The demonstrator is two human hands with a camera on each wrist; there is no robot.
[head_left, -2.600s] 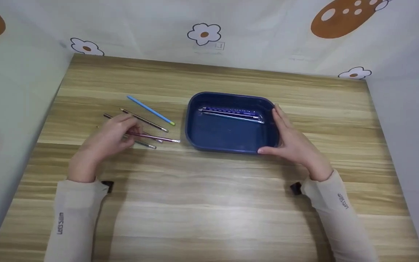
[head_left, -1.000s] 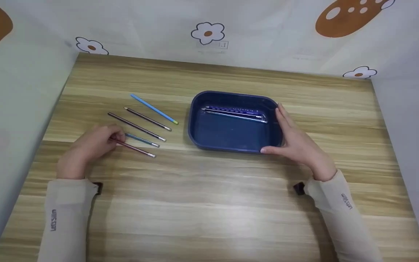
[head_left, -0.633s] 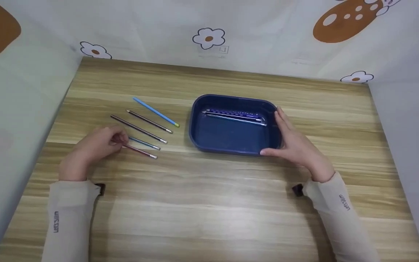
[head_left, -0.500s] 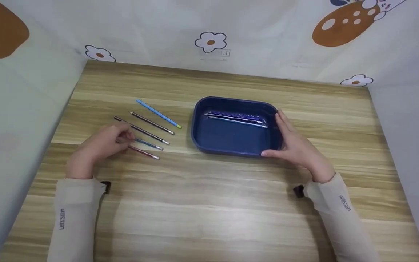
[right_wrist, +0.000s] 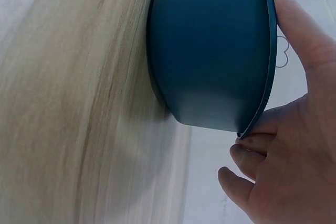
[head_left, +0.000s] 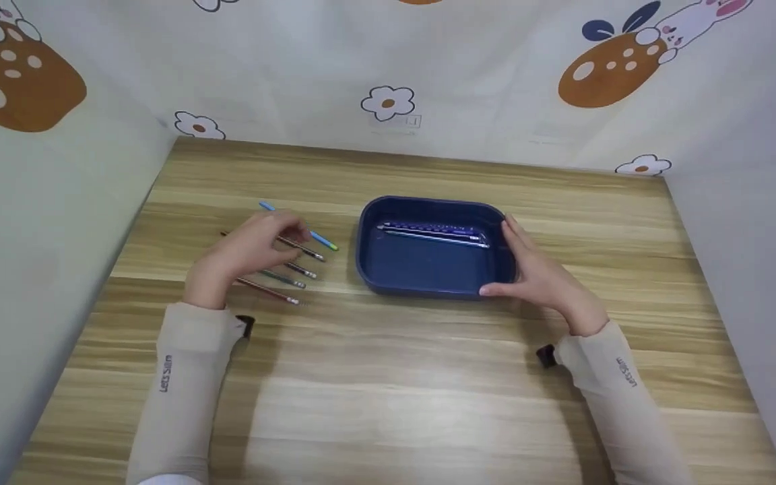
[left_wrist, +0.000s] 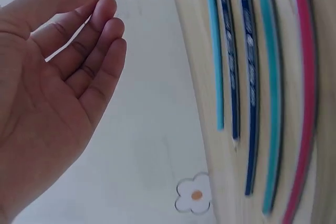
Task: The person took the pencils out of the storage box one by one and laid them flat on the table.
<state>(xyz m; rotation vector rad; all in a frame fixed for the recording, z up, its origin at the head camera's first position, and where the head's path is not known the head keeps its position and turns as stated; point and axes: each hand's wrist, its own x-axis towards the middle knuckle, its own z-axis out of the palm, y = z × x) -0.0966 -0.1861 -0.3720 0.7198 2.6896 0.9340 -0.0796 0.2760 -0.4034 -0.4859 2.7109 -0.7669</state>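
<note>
Backdrop (head_left: 496,131), pale and flower-printed, surrounds what?

A wood-grain table (head_left: 388,391). On it sits a dark blue box (head_left: 422,273), with a few stored pencils (head_left: 435,238) lying toward its far side.

And the hands?

The right hand (head_left: 550,286) grips the box's right end, thumb at the near rim, fingers at the far corner. The left hand (head_left: 246,246) is relaxed above loose pencils (head_left: 267,289), fingers gently bent and grasping nothing.

Which ones?

Five, left of the box: light blue (left_wrist: 214,56) farthest out, two dark blue (left_wrist: 230,56), teal (left_wrist: 273,77), then red (left_wrist: 308,77) nearest the person.
</note>
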